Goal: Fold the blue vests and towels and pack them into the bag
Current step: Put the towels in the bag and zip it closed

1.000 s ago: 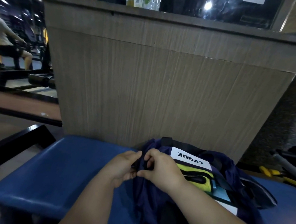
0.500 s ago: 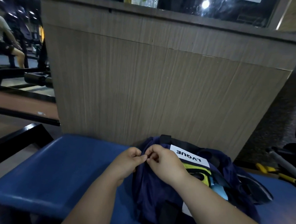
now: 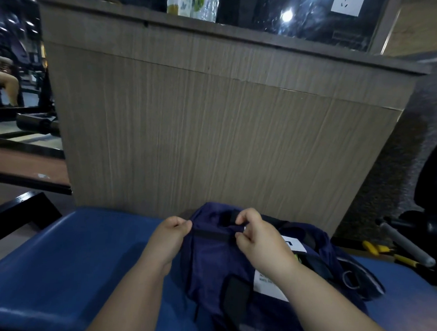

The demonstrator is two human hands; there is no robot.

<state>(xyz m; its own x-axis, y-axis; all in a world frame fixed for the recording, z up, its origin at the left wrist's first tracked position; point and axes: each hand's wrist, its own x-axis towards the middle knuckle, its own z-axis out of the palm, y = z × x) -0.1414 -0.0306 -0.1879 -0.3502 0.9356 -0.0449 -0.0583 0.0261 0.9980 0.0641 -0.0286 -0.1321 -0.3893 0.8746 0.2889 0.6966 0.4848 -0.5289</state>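
A dark navy bag (image 3: 216, 265) lies on a blue padded bench (image 3: 60, 263). My left hand (image 3: 168, 236) pinches the left end of the bag's top edge, where a black zip strip (image 3: 209, 234) runs. My right hand (image 3: 257, 238) pinches the same strip further right, with what looks like a small metal zip pull at its fingertips. A white label (image 3: 293, 245) and a white card (image 3: 269, 286) peek out beside my right wrist. The bag's contents are mostly hidden by fabric and my arm.
A tall wood-grain counter front (image 3: 214, 129) stands right behind the bench. Cartons (image 3: 191, 0) sit on top of it. Grey and yellow-handled tools (image 3: 399, 250) lie at the right. Black gym frames (image 3: 12, 214) and a seated person (image 3: 5, 80) are at the left.
My hands have moved apart along the bag's top edge, the right one sliding rightward. The yellow-green item and most of the white label are now covered by navy fabric.
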